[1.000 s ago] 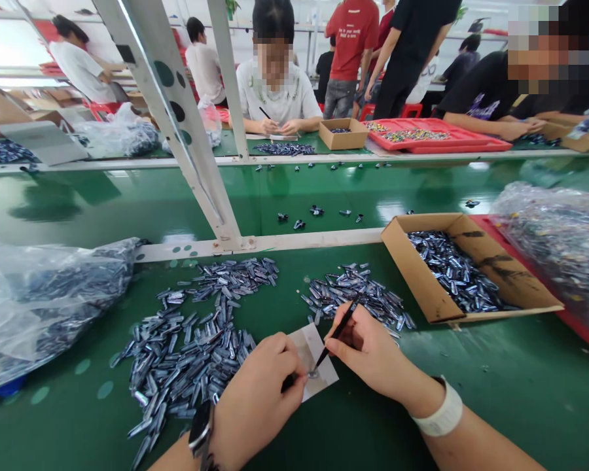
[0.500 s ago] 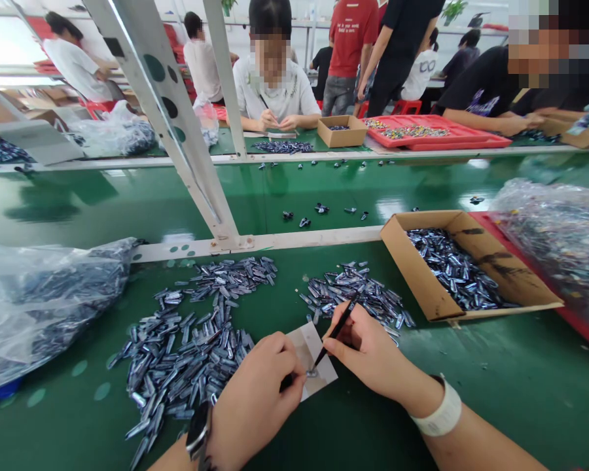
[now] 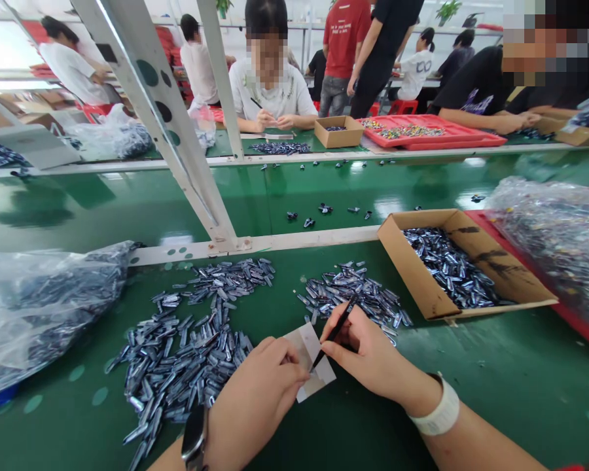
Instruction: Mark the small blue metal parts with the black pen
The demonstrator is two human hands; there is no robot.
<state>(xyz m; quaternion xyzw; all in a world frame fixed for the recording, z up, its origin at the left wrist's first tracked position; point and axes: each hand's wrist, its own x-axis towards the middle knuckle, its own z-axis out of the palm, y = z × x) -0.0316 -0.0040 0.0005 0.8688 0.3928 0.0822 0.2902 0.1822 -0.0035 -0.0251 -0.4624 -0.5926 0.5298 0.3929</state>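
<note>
My right hand (image 3: 368,353) is closed around black tweezers (image 3: 334,332), whose tip points down at a small white card (image 3: 319,376) on the green table. My left hand (image 3: 260,392) rests on the card's left side, its fingertips pinched together by the tweezer tip. Whatever lies between those fingertips is too small and hidden to name. Dark metallic clips form a large pile (image 3: 186,360) left of my left hand. Another pile of clips (image 3: 358,294) lies just behind my right hand.
A cardboard box (image 3: 412,275) of clips stands at the right, beside a clear bag (image 3: 559,242) on a red tray. Another bag (image 3: 44,307) lies left. A slanted metal post (image 3: 177,144) rises behind. A person in white (image 3: 269,85) works across the green belt (image 3: 255,196).
My left hand's fingers have closed in a little nearer the tweezer tip, and its thumb and fingers look flatter. The whole view has shifted slightly.
</note>
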